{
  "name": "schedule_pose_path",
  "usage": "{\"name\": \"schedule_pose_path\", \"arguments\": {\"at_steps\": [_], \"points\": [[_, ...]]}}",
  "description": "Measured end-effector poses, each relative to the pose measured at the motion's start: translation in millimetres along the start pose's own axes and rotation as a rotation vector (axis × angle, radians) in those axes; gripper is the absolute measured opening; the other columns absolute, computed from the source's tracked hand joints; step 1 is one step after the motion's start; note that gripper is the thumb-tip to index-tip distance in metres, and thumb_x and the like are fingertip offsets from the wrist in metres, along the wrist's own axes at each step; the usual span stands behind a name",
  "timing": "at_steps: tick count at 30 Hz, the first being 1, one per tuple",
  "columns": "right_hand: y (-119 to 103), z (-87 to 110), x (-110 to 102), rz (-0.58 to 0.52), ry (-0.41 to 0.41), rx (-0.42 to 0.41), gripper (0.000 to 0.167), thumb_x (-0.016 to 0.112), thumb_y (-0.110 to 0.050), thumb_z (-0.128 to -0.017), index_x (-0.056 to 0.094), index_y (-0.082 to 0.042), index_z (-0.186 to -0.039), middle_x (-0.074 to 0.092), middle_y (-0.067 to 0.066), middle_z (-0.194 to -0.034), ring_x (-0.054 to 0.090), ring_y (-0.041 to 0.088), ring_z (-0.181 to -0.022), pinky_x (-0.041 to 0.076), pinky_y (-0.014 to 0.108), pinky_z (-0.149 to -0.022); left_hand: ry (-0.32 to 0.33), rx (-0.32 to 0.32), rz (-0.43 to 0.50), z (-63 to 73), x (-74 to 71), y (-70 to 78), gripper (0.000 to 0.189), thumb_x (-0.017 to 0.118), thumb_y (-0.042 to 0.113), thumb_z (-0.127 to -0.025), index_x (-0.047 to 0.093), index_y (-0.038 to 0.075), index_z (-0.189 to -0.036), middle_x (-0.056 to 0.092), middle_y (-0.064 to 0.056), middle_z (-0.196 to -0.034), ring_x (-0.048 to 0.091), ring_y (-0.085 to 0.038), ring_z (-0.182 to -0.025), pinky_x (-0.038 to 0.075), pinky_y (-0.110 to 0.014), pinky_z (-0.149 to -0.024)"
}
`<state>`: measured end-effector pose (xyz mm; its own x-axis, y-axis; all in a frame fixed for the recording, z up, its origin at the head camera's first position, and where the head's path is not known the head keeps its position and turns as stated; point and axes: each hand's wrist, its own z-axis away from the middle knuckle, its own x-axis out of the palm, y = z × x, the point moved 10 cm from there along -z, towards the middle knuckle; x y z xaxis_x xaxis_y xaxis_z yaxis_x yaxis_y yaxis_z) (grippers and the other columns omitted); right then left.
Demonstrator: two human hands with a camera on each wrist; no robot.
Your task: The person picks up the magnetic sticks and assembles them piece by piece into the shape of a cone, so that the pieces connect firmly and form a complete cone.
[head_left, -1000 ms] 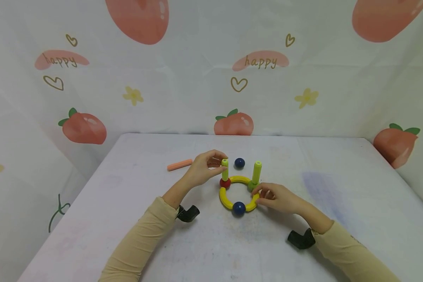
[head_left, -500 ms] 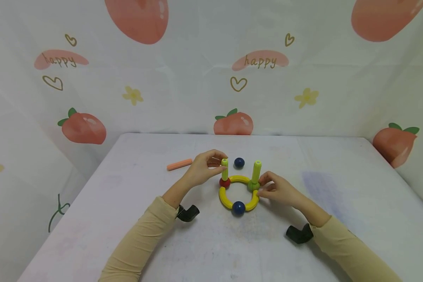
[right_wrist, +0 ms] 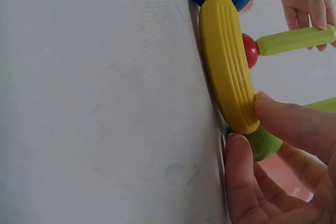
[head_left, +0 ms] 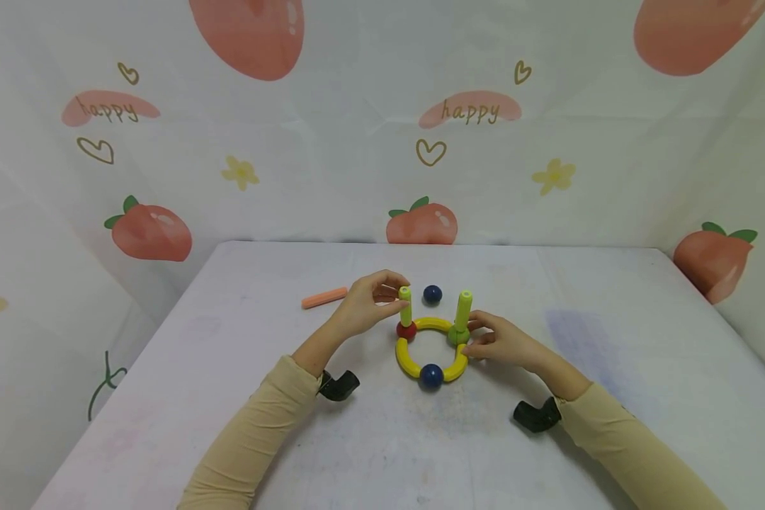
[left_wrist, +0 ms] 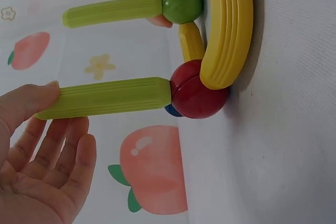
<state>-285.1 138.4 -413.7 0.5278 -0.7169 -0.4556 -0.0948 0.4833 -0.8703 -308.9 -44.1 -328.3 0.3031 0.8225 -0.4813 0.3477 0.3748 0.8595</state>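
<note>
Orange stick [head_left: 324, 298] lies on table [head_left: 280, 439]. Left hand [head_left: 371, 304] pinches left green rod [head_left: 406, 312], upright on red ball [head_left: 406, 331]. Blue ball [head_left: 431, 377] joins yellow arcs at near side. Right green rod [head_left: 463, 310] tops green ball [head_left: 458, 336]. Right hand [head_left: 505, 343] pinches right yellow arc [right_wrist: 226, 61] beside green ball.

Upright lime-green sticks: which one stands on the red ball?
The left stick, pinched by the left hand; the right stick stands on the green ball.
</note>
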Motion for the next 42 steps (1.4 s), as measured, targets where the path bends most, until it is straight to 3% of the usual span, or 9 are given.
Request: {"name": "schedule_pose_path", "arguments": {"at_steps": [10,17,29,42], "points": [[1,1.3,-1,0.005,0.022,0.019,0.056,0.070,-0.021,-0.084,0.041,-0.002,-0.129,0.045,0.030,-0.127,0.059,0.015,-0.079,0.049,0.026,-0.065,0.008,0.013,-0.006,1.8,-6.0,-5.4,0.030,0.068,0.008,-0.084,0.059,0.003,-0.111,0.063,-0.016,-0.111,0.063,-0.028,-0.102,0.052,-0.034,-0.090],[3,2.7,-3,0.043,0.045,0.046,0.056,0.070,-0.021,-0.083,0.041,-0.002,-0.127,0.047,0.028,-0.123,0.057,0.016,-0.078,0.050,0.027,-0.066,0.024,-0.042,-0.056,2.9,-15.6,-19.4,0.032,0.067,0.010,-0.084,0.059,0.001,-0.114,0.063,-0.016,-0.112,0.063,-0.028,-0.102,0.052,-0.036,-0.089],[3,8.2,-4,0.108,0.077,0.068,0.060,0.074,-0.028,-0.079,0.041,-0.004,-0.123,0.051,0.025,-0.116,0.057,0.018,-0.077,0.050,0.028,-0.064,0.107,-0.089,-0.049,4.7,-44.5,-47.3,0.033,0.067,0.009,-0.084,0.059,-0.004,-0.113,0.064,-0.020,-0.110,0.063,-0.031,-0.101,0.052,-0.036,-0.089],[1,11.4,-5,0.167,0.105,0.075,0.060,0.077,-0.033,-0.076,0.044,-0.005,-0.118,0.054,0.020,-0.109,0.056,0.018,-0.076,0.048,0.028,-0.063,0.152,-0.212,-0.106,10.4,-71.8,-76.4,0.036,0.065,0.013,-0.086,0.058,-0.001,-0.118,0.061,-0.018,-0.118,0.059,-0.031,-0.108,0.048,-0.040,-0.095]]}}
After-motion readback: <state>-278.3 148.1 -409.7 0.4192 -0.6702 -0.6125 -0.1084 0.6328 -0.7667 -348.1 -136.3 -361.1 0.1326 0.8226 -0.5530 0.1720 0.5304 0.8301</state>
